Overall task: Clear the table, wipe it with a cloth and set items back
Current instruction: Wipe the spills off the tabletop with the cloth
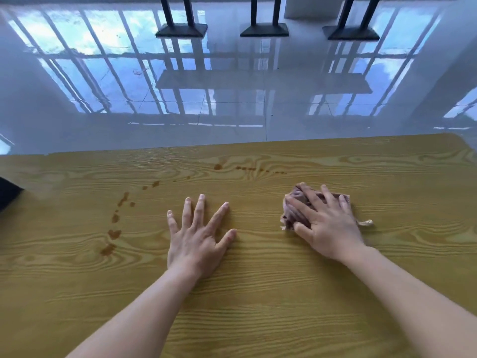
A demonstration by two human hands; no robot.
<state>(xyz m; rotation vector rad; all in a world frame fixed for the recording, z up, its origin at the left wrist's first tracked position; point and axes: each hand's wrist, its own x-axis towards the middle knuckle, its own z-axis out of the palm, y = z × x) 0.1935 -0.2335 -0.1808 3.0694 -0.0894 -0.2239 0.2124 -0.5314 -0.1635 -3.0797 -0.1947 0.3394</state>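
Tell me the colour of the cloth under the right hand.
The cloth is a dusky purple-mauve with a pale frayed edge, seen in the head view, bunched under the right hand.

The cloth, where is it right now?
In the head view the bunched cloth lies on the wooden table, right of centre, pressed under the right hand, well right of the brown spill marks.

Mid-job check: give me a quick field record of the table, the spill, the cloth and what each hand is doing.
table: wood-grain top, no items visible on it except the cloth
stains: brown drops in an arc from left of the left hand to the far edge, not yet wiped
cloth: crumpled, purplish, right of centre
left hand: flat on the table, fingers spread, holding nothing
right hand: palm down on the cloth, pressing it
dark object: at the left edge, unidentifiable
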